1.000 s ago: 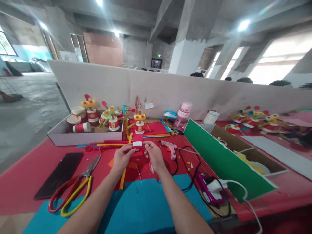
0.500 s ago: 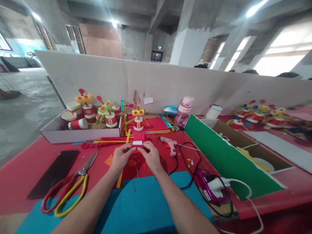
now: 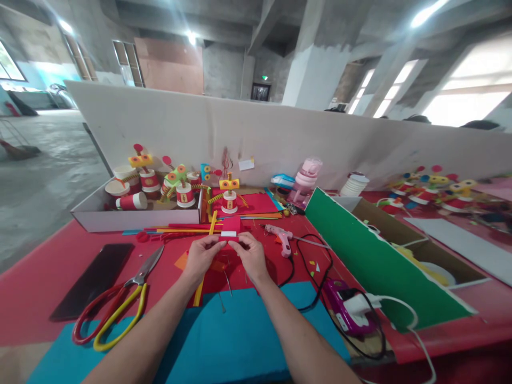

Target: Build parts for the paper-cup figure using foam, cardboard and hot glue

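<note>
Between the fingertips of both hands is a small piece of red paper (image 3: pixel 229 238) with a white upper face, apparently folded or rolled. My left hand (image 3: pixel 201 257) pinches its left end. At the right end, my right hand (image 3: pixel 252 255) pinches it in the same way, the thumbs nearly meeting. Just behind it lies a red paper piece (image 3: pixel 232 223). Yellow strips (image 3: pixel 213 222) and an orange paper scrap (image 3: pixel 183 261) lie beside the left hand. A pink glue gun (image 3: pixel 281 238) rests to the right of the right hand.
Scissors (image 3: pixel 140 277) and a dark phone (image 3: pixel 94 280) lie at left. Paper-cup figures fill a white box (image 3: pixel 136 220); another figure (image 3: pixel 230 198) stands behind my hands. A green-sided box (image 3: pixel 376 261) and purple power strip (image 3: pixel 348 309) with cables are at right. Blue sheets (image 3: pixel 240 336) lie in front.
The whole view has shifted slightly, so everything appears a little further right. Both hands keep their pinch on the red and white paper piece.
</note>
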The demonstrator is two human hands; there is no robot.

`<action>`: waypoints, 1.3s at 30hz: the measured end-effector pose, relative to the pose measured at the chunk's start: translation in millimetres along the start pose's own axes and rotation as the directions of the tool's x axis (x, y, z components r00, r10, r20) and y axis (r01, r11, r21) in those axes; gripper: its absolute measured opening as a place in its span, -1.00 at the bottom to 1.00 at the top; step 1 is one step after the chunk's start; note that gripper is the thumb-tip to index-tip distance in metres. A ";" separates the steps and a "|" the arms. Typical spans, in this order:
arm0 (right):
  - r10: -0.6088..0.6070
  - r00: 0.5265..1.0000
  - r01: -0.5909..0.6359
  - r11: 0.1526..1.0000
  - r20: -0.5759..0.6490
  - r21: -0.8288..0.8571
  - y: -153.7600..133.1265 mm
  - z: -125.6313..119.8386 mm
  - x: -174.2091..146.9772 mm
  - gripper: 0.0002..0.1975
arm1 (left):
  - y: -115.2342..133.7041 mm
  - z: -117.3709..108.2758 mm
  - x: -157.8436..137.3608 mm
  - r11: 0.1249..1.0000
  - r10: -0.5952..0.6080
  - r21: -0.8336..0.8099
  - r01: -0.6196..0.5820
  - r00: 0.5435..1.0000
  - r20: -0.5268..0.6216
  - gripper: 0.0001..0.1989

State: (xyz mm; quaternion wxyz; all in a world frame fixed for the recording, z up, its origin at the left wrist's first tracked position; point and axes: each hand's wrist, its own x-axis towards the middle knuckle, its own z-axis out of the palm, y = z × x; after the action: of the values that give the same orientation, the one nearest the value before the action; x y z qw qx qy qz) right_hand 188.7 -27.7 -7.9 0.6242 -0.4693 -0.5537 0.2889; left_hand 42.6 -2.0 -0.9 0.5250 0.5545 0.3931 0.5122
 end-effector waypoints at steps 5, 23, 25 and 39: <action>0.010 1.000 -0.010 1.000 0.009 0.013 0.7 0.0 0.3 -0.78 | -0.1 -0.8 1.1 1.000 -0.016 0.002 0.016 1.000 0.012 -0.76; 0.236 0.970 -0.243 0.913 0.062 0.329 6.5 3.9 -1.1 -0.84 | -1.3 0.1 -0.4 0.998 -0.033 -0.046 0.033 0.999 -0.005 -0.74; 0.228 0.972 -0.234 0.922 0.057 0.308 5.3 3.1 -0.8 -0.84 | -0.8 0.1 -1.1 0.996 -0.055 -0.075 0.055 0.998 -0.002 -0.73; 0.267 0.963 -0.266 0.906 0.044 0.329 4.1 5.1 -1.9 -0.82 | 2.5 2.2 -1.8 0.950 -0.165 -0.276 0.146 0.985 -0.049 -0.71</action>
State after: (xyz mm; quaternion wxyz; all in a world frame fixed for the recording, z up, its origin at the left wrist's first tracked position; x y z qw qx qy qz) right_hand 184.0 -26.4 -12.7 0.6495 -0.4287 -0.4274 0.4601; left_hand 44.3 -4.5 1.4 0.6205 0.4260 0.3800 0.5378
